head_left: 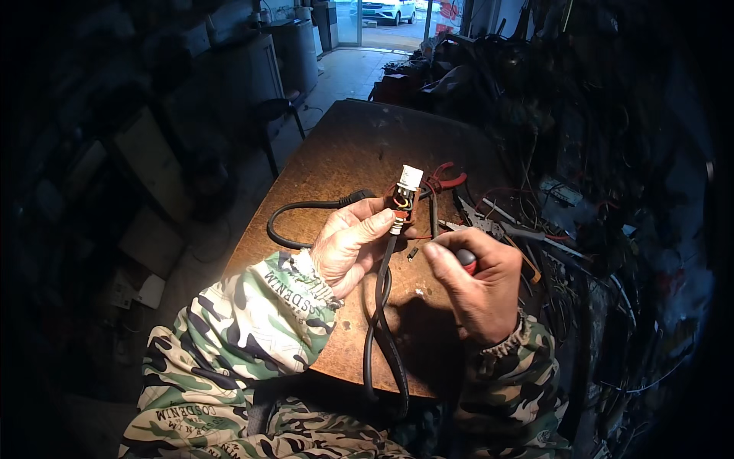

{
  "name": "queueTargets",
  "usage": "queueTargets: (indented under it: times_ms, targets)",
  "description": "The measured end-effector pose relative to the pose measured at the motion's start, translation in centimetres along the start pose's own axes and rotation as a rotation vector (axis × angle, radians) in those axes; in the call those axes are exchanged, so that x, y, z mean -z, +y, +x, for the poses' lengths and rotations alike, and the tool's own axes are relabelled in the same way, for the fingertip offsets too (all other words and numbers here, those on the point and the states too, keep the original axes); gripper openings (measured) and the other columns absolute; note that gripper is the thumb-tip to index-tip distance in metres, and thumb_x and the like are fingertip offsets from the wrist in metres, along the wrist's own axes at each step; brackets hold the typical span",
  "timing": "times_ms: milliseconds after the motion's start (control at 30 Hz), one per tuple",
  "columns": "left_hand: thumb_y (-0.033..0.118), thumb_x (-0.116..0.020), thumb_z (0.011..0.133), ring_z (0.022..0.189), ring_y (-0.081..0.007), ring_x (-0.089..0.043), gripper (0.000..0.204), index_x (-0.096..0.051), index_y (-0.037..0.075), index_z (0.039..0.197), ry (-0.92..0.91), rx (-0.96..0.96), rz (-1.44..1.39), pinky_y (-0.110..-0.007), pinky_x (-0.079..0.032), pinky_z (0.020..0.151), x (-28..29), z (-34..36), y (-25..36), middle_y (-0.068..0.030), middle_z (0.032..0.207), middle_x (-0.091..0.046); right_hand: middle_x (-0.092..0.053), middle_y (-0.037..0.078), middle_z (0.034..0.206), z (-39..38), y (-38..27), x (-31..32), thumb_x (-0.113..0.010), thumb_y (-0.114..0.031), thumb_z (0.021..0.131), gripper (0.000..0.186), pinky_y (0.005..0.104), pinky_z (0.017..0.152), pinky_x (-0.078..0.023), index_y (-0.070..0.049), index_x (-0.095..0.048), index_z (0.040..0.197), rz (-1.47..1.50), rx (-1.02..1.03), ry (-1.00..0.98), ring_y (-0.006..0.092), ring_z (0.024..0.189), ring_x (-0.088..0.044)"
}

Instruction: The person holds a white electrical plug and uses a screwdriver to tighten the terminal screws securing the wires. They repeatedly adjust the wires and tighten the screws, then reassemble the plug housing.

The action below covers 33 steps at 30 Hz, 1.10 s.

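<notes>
My left hand [348,249] is closed round an opened cable connector [404,199] with a white end, a dark body and a red part near my thumb. Coloured wires show inside it, and it stands nearly upright above the table. A black cable [380,294] runs down from it and loops over the front edge. To its right, my right hand [485,283] is wrapped round a screwdriver [467,260] with a red and black handle; the tip cannot be made out. Between the hands, a small dark clamp-like piece [414,253] lies on the wood.
The wooden table [367,138] carries red-handled pliers [449,180] behind the connector. A black cable loop [279,218] with a moulded plug [355,199] lies left. Several tools and wires [527,237] crowd the right side. A dark stool [275,112] stands beyond the left edge.
</notes>
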<state>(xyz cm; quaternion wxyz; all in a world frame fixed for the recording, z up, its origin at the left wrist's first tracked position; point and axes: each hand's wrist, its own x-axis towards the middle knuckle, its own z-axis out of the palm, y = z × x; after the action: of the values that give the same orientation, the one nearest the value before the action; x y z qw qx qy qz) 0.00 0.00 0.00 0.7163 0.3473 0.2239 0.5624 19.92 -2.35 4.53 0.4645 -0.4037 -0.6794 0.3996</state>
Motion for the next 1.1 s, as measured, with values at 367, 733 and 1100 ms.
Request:
queueTargets:
  times_ms: [367,733,1100]
  targets:
    - [0.014,-0.063,0.097,0.108,-0.0270,-0.066,0.029,-0.056,0.001,0.122,-0.011,-0.097,-0.091,-0.040,-0.056,0.094,-1.7,0.0,0.4,-0.0179,0.120,-0.065,-0.066,0.017,0.075,0.1,1.5,-3.9,-0.071,-0.012,0.083,0.016,0.0377,0.057,-0.051,0.002,-0.065,0.088,-0.280,0.177,0.033,0.0294,0.065,-0.068]
    - [0.012,-0.063,0.096,0.099,-0.0215,-0.069,0.029,-0.060,0.003,0.123,-0.013,-0.136,0.039,-0.033,-0.059,0.086,-0.6,0.0,1.0,-0.0160,0.116,-0.066,-0.068,0.016,0.082,-0.3,0.7,-3.3,-0.068,-0.010,0.088,0.014,0.0367,0.056,-0.051,0.001,-0.067,0.097,-0.298,0.201,0.085,0.0281,0.065,-0.068]
    - [0.018,-0.064,0.097,0.110,-0.0262,-0.066,0.032,-0.058,0.001,0.124,-0.077,-0.133,0.087,-0.037,-0.056,0.095,-1.5,-0.1,1.5,-0.0181,0.120,-0.064,-0.066,0.014,0.074,-0.4,0.6,-2.5,-0.069,-0.012,0.088,0.013,0.0348,0.052,-0.049,0.001,-0.066,0.090,-0.263,0.187,0.028,0.0239,0.058,-0.066]
